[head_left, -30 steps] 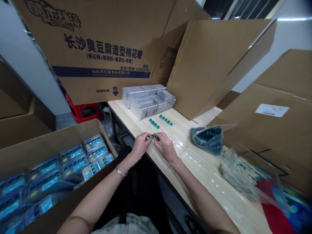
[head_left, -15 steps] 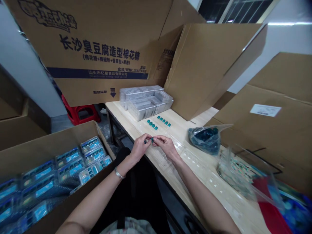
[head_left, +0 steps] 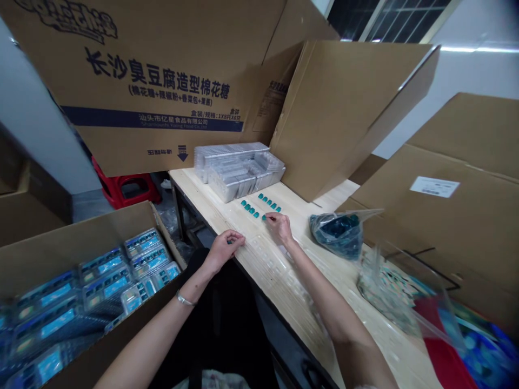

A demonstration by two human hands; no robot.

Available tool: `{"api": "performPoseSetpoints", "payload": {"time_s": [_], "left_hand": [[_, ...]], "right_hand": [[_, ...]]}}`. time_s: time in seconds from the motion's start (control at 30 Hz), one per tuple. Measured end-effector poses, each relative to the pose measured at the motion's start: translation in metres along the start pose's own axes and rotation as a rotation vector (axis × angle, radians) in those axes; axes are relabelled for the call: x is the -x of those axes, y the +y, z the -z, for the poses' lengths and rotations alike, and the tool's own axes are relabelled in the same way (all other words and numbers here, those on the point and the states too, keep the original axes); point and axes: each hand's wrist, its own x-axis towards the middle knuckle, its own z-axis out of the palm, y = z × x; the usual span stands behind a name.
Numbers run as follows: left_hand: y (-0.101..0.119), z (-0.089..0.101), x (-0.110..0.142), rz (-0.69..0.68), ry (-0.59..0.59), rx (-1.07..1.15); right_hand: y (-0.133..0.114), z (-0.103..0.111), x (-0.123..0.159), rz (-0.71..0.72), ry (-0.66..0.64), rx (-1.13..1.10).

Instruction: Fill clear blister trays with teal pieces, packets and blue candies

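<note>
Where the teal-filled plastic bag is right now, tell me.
In the head view, the teal-filled plastic bag lies on the table, right of centre, between the right hand and the white-labelled carton.

Stacked trays (head_left: 239, 175) stand behind the rows of small pieces (head_left: 252, 210). Right of the rows lies a bag (head_left: 337, 233); left of them sits a carton (head_left: 81, 229) holding packs (head_left: 151, 260).
</note>
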Motion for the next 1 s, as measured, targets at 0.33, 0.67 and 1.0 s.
{"api": "performPoseSetpoints", "payload": {"time_s": [0.33,0.67,1.0], "left_hand": [[-0.005,0.002,-0.006,0.090,-0.018,0.079],[-0.005,0.006,-0.006,0.127,-0.057,0.204],[0.011,0.007,-0.014,0.359,0.133,0.908]], "right_hand": [[0.002,-0.017,-0.004,0.072,-0.085,0.158],[-0.006,-0.020,-0.007,-0.002,-0.124,0.261],[-0.063,0.002,0.014,0.156,-0.146,0.067]]}}
